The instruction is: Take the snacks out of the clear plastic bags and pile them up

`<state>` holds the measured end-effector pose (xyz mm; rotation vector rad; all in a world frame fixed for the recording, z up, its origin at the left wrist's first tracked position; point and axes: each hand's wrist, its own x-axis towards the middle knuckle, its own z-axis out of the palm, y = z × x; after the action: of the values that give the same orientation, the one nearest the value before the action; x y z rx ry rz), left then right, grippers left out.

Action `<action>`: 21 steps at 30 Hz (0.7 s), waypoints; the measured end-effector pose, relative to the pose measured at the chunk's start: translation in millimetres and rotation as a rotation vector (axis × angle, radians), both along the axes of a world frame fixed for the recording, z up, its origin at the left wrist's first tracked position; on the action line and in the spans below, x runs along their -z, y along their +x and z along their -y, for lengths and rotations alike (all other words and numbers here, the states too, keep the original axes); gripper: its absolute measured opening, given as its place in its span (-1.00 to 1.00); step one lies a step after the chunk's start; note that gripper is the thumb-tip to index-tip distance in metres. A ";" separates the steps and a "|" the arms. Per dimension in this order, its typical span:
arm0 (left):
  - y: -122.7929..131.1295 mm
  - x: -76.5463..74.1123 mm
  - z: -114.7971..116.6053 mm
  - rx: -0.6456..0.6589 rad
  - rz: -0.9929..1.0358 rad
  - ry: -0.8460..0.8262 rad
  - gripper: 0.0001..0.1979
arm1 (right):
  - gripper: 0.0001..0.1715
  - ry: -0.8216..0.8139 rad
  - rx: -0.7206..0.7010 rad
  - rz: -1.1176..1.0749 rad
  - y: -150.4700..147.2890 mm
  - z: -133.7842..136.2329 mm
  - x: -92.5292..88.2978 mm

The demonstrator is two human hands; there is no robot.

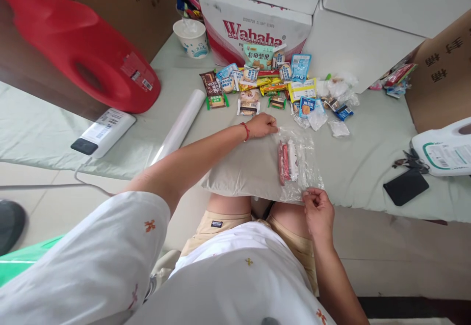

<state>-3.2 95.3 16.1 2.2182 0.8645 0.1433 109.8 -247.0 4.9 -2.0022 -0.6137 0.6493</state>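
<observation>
My left hand (262, 126) pinches the far-left corner of clear film (307, 150); my right hand (319, 212), its near-right corner. Film lies at desk (353, 168) edge with red sticks (283, 163) and white packet (293, 160); inside or atop, cannot tell.

A white short-sleeved shirt (228, 281) bears small orange figures (150, 226); tan shorts (201, 231) carry a dark label (217, 224); a red bracelet (246, 131) rings the left wrist (251, 128)

Red jug (73, 40): cut off, top left | white bottle (443, 153): cut off, right edge | wrapped sticks (284, 163): print too small
</observation>
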 end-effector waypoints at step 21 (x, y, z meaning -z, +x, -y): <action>6.8 2.3 89.8 0.253 0.253 0.382 -0.80 | -0.49 -0.245 -0.130 0.716 62.9 -60.2 -12.4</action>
<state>3.5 5.5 13.8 2.5689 0.4385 0.4899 172.7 -186.9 17.3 -2.4406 -1.1342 0.0532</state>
